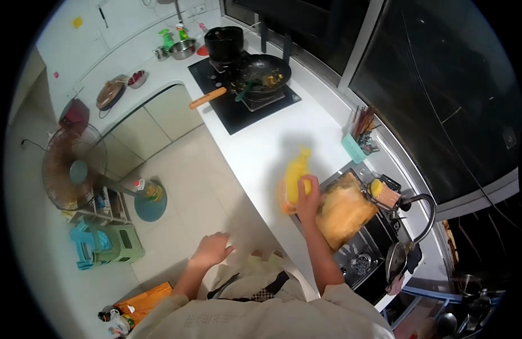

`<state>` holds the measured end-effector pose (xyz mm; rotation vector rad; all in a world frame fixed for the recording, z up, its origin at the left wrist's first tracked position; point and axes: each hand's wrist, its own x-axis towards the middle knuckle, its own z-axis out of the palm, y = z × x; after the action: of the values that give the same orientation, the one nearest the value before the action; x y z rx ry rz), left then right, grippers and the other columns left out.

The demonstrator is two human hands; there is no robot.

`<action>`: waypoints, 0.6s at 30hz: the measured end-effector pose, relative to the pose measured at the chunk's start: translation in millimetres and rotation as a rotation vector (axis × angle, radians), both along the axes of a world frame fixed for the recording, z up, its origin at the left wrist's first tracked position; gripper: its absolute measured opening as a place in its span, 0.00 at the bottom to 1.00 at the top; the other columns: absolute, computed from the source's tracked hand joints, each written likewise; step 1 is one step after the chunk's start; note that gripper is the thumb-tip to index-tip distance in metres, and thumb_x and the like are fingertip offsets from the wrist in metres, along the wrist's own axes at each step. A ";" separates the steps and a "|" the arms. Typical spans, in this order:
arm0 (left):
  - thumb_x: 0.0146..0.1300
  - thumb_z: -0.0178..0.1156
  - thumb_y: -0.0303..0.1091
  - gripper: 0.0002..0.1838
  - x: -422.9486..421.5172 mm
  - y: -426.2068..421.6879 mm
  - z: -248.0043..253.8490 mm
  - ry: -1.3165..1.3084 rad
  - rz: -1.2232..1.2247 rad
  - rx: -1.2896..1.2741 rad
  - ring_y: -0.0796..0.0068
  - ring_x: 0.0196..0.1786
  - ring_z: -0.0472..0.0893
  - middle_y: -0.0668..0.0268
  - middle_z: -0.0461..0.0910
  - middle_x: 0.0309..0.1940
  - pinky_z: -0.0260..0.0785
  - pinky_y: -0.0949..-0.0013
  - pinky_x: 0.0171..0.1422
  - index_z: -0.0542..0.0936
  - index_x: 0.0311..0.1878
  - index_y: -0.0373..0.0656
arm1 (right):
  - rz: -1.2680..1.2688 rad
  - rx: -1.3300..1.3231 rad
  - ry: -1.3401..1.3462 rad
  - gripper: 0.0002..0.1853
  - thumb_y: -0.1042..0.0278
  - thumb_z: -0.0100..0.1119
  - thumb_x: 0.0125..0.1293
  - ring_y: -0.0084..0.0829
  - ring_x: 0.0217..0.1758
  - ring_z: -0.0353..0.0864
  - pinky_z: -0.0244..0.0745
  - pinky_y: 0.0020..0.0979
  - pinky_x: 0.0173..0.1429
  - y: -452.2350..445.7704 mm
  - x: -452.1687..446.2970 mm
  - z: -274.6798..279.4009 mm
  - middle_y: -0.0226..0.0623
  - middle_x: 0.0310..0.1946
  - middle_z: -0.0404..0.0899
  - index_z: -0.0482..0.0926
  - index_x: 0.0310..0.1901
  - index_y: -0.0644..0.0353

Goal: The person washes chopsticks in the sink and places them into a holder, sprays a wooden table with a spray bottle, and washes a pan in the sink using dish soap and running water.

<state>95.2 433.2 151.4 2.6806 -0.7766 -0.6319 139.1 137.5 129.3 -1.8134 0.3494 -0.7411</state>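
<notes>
My right hand is closed round a yellow bottle at the counter's edge, left of the sink. An orange-pink item shows beside the bottle, partly hidden by it. To the right of my right hand, a wooden cutting board lies over the sink. My left hand hangs over the floor in front of my body, its fingers apart and nothing in them.
On the black stove stand a dark pot and a wok with food and a wooden handle. A teal utensil holder, a curved faucet and a pan lid are at the right. A fan stands left.
</notes>
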 end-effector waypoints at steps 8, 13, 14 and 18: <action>0.60 0.56 0.49 0.25 -57.9 73.1 14.7 0.100 0.475 0.312 0.51 0.48 0.76 0.51 0.77 0.43 0.68 0.54 0.51 0.73 0.50 0.37 | 0.062 -0.151 -0.034 0.12 0.69 0.53 0.64 0.52 0.43 0.76 0.68 0.41 0.52 -17.5 141.4 -46.3 0.48 0.40 0.77 0.68 0.49 0.57; 0.61 0.55 0.50 0.28 -84.9 81.3 3.7 0.210 0.564 0.240 0.50 0.53 0.74 0.48 0.76 0.49 0.67 0.56 0.57 0.71 0.56 0.37 | -0.002 -0.268 0.000 0.21 0.69 0.58 0.60 0.50 0.58 0.66 0.59 0.48 0.60 -30.9 180.2 -54.0 0.49 0.53 0.68 0.65 0.54 0.60; 0.61 0.55 0.49 0.28 -85.6 84.7 -0.2 0.214 0.544 0.188 0.50 0.53 0.74 0.49 0.76 0.49 0.67 0.56 0.57 0.72 0.56 0.37 | -0.015 -0.361 -0.094 0.24 0.69 0.59 0.59 0.51 0.60 0.63 0.56 0.49 0.62 -30.8 180.2 -53.1 0.50 0.55 0.65 0.64 0.56 0.63; 0.63 0.53 0.48 0.24 -62.2 94.6 9.5 0.075 0.450 0.001 0.48 0.50 0.75 0.51 0.78 0.45 0.68 0.55 0.54 0.74 0.53 0.39 | -0.060 -0.317 -0.071 0.30 0.71 0.58 0.59 0.51 0.67 0.54 0.48 0.47 0.70 -3.4 125.9 -36.5 0.57 0.61 0.58 0.59 0.61 0.69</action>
<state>32.9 527.8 160.9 2.6789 -0.1386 -0.6065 265.0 134.2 92.8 -2.0737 0.2507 -0.9426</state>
